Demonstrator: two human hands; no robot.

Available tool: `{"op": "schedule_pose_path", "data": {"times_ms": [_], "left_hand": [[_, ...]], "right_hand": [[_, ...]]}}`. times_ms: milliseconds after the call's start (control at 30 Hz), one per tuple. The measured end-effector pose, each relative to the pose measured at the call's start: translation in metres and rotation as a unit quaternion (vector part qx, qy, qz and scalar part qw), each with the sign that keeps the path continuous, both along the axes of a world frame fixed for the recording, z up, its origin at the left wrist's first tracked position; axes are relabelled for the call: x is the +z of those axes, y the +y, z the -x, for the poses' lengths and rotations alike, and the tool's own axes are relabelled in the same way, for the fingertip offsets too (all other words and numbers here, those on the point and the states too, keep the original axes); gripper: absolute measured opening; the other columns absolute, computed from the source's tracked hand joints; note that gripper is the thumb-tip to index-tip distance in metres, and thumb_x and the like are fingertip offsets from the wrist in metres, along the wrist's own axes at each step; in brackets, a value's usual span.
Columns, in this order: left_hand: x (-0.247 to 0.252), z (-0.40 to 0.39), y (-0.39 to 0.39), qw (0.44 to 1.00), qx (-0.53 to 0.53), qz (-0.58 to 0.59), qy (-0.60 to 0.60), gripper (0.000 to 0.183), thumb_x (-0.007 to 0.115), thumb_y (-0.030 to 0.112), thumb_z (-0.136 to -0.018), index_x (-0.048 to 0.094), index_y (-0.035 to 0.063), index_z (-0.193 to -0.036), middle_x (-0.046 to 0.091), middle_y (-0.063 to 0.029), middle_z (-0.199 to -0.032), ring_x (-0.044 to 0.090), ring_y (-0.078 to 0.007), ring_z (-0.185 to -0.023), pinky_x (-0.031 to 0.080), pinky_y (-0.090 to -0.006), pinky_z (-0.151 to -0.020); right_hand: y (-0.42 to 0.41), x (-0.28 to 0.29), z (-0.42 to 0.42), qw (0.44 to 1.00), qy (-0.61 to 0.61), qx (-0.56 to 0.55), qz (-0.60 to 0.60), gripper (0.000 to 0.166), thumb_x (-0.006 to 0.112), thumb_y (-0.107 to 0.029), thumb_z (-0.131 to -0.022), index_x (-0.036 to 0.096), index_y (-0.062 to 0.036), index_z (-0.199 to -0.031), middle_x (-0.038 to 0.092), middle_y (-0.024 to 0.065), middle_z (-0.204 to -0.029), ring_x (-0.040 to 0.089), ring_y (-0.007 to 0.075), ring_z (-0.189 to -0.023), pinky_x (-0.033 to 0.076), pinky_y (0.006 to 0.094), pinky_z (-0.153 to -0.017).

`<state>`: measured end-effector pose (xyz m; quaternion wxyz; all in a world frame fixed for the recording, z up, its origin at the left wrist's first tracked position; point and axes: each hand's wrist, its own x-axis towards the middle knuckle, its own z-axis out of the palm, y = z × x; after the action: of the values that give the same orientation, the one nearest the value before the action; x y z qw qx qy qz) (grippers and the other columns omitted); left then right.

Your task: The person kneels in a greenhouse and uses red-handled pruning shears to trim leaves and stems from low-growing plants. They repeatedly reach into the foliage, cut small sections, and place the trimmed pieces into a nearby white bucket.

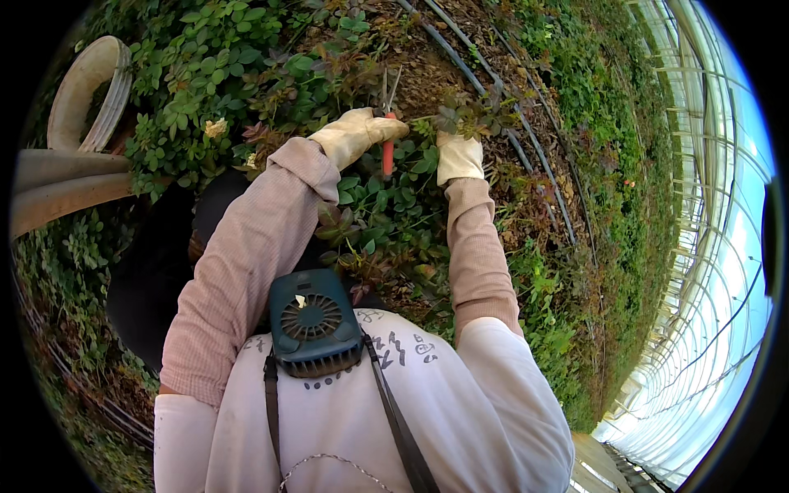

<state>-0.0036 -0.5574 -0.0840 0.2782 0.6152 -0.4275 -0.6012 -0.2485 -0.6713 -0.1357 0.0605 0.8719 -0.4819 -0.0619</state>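
My left hand [354, 137], in a pale work glove, is closed around red-handled garden snips [388, 148]. Their narrow metal blades point away from me and stand slightly apart, above bare brown soil. To the right, my right hand [460, 159] wears a similar glove and reaches in among reddish-green leaves [465, 117]. Those leaves cover its fingers, so whether it grips a stem is hidden. Between my forearms grows a leafy bush, apparently a rose [385, 206], with dark green and reddish foliage.
Grey irrigation tubes [524, 129] run along the soil beyond my right hand. A pale curved plastic piece [117, 92] stands at the left, near cream blooms [216, 127]. A portable fan [315, 323] hangs at my chest. Greenhouse framing [690, 203] lines the right side.
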Motion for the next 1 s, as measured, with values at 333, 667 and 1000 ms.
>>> {"op": "schedule_pose_path", "data": {"times_ms": [333,667,1000], "left_hand": [[-0.009,0.005,0.004,0.998,0.021,0.031,0.044,0.065,0.073,0.057,-0.083,0.064,0.0013,-0.115,0.063,-0.0143,-0.11,0.058,-0.0263,-0.106,0.042,-0.0367,-0.095],[-0.008,0.005,0.013,0.997,0.003,0.052,0.059,0.064,0.075,0.054,-0.082,0.063,-0.0018,-0.113,0.064,-0.0123,-0.102,0.058,-0.0222,-0.093,0.046,-0.036,-0.084],[-0.026,0.006,0.007,0.994,0.038,0.066,0.078,0.059,0.079,0.046,-0.082,0.062,-0.002,-0.111,0.065,-0.0089,-0.1,0.059,-0.0184,-0.094,0.046,-0.0321,-0.085]], "right_hand": [[-0.016,-0.005,-0.012,0.987,0.133,-0.058,-0.073,0.039,0.039,-0.028,-0.107,0.059,-0.0066,-0.133,0.073,0.0186,-0.099,0.07,0.0323,-0.094,0.054,0.0417,-0.082],[-0.02,0.002,0.025,0.662,-0.547,-0.451,-0.243,0.037,0.055,-0.031,-0.103,0.065,0.0035,-0.112,0.071,0.0158,-0.084,0.062,0.0259,-0.06,0.049,0.0404,-0.058],[-0.005,0.091,-0.089,0.958,0.011,-0.265,-0.109,0.038,0.064,-0.04,-0.093,0.073,-0.0093,-0.113,0.072,0.0183,-0.113,0.069,0.034,-0.109,0.056,0.0424,-0.089]]}}
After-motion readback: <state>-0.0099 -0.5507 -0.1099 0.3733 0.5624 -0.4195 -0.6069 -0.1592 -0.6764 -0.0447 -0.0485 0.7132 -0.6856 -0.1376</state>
